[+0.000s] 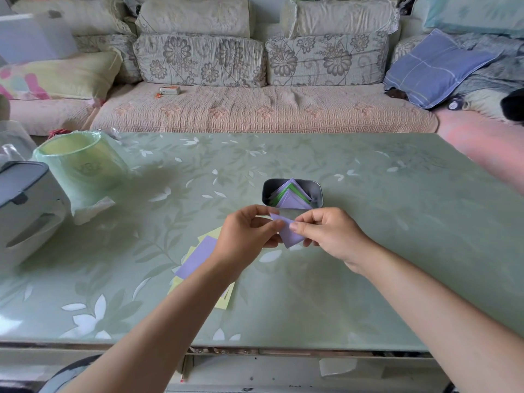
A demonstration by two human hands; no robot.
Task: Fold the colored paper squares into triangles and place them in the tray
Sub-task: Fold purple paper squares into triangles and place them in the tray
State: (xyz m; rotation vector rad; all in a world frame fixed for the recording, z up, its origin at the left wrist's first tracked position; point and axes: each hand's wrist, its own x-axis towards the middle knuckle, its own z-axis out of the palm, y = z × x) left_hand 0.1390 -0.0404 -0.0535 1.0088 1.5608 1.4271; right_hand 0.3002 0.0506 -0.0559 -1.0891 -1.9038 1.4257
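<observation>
Grip of left hand [246,232] and right hand [329,232] pinches one purple paper [293,236] near one tray [318,191].

I am working with 1 view only, so no overlap between cameras is coming into play. The head camera is looking forward and down from above the near edge of the table [312,154], facing the sofa [255,109] beyond its far edge. It is sitting close: both forearms are entering from the bottom, and the left hand [246,236] and right hand [331,234] are pinching a paper [293,236] near centre frame.
</observation>
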